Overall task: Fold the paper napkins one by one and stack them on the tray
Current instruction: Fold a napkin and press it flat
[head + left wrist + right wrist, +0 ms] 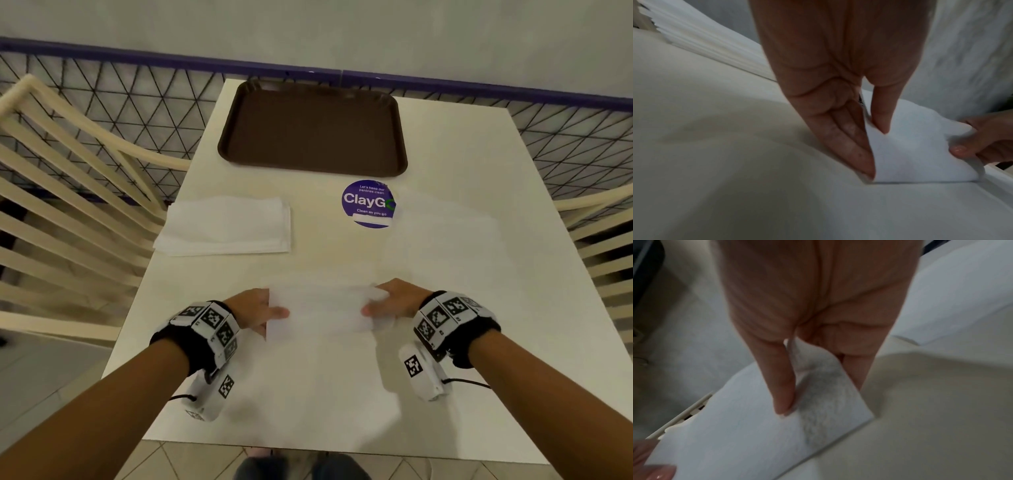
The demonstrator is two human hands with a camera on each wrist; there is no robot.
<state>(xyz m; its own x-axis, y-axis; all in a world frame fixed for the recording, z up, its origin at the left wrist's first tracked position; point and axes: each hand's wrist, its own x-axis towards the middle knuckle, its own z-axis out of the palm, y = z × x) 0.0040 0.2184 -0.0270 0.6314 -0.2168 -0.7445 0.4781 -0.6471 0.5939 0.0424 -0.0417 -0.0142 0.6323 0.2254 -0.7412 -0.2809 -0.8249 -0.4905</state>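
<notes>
I hold napkin point(322, 313) by both ends: left hand point(255, 310), right hand point(399, 301) pinching. Risk: uneven pull between grips tears or skews fold.

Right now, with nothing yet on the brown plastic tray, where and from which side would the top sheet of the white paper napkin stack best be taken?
Probably at a near corner of the white paper napkin stack, from the person's side. The sheets lie flat with staggered near edges, so a thumb-and-finger pinch can peel one. Both hands are busy now, each pinching an end of the folded napkin.
</notes>
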